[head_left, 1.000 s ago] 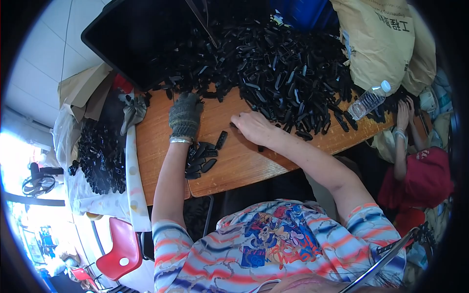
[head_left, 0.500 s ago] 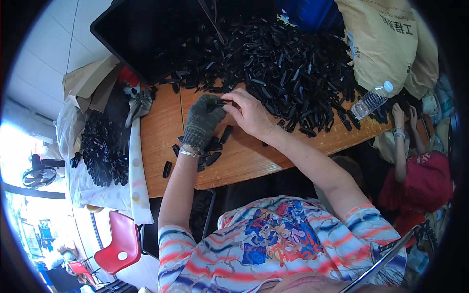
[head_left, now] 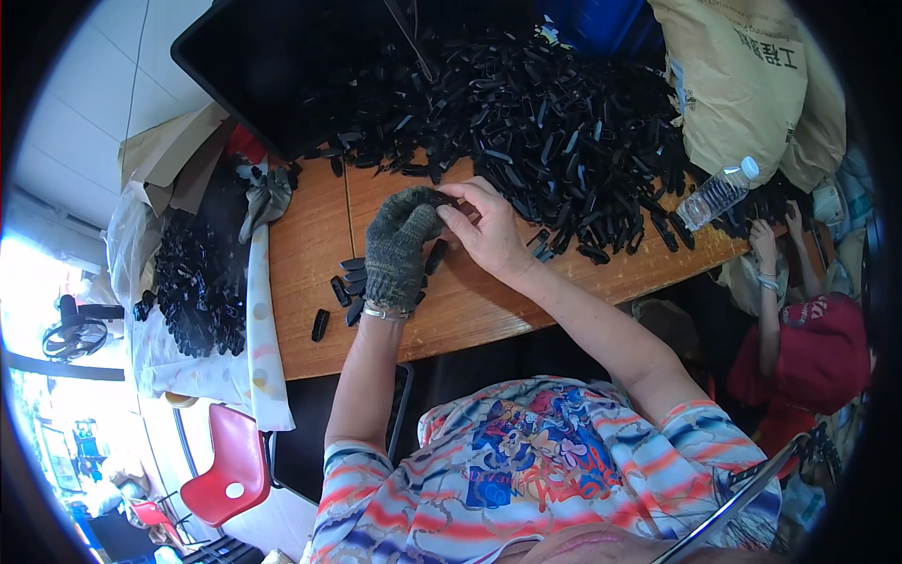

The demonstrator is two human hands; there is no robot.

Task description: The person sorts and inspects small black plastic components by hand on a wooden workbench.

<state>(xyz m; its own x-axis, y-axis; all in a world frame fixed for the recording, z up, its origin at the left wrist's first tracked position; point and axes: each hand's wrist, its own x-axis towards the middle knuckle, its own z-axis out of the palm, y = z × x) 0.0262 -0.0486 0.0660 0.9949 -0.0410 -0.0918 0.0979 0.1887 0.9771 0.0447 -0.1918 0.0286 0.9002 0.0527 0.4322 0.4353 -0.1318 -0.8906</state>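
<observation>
My left hand (head_left: 402, 246), in a dark grey-green knit glove, is closed around a small black plastic piece (head_left: 445, 198). The bare fingertips of my right hand (head_left: 490, 231) pinch that same piece from the right, so most of it is hidden between the two hands. Both hands are just above the wooden table (head_left: 489, 305). Several loose black pieces (head_left: 320, 324) lie beside and under my left wrist, some covered by the glove. Beyond my hands spreads a large heap of similar long black plastic pieces (head_left: 564, 141).
A black bin (head_left: 221, 75) stands at the far left. A clear bottle (head_left: 716, 195) and a brown paper sack (head_left: 733, 85) are at the right. A bag of black pieces (head_left: 197, 291) sits left of the table. Another person's hands (head_left: 766, 242) work at the right end.
My left hand has shifted slightly right and turned more upright, its wrist now covering some loose pieces. My right hand has moved slightly right and down, still at the piece.
</observation>
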